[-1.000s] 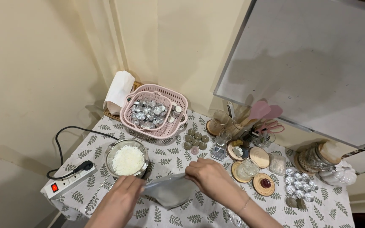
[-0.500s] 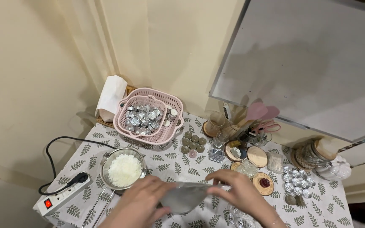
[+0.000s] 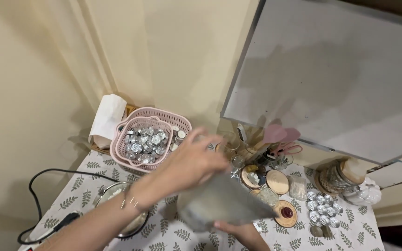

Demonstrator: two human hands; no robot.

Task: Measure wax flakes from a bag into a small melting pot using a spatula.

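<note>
A translucent grey plastic bag (image 3: 219,202) is lifted above the table, between my hands. My left hand (image 3: 195,161) reaches in from the lower left, blurred, with its fingers curled over the bag's upper end. At the bottom edge my right hand (image 3: 237,230) grips the bag from underneath and is mostly hidden by it. A metal bowl of white flakes (image 3: 113,197) sits under my left forearm, partly covered.
A pink basket (image 3: 180,122) of silver foil cups stands by the wall beside a paper roll (image 3: 108,117). Wooden discs (image 3: 278,181), more foil cups (image 3: 322,210), a glass jar (image 3: 341,176) and pink spatulas (image 3: 280,135) crowd the right. A black cable (image 3: 38,179) lies left.
The bag has risen from low over the table toward the camera. My left hand moved up and right onto its top, and my right hand dropped beneath it. The view tilted upward.
</note>
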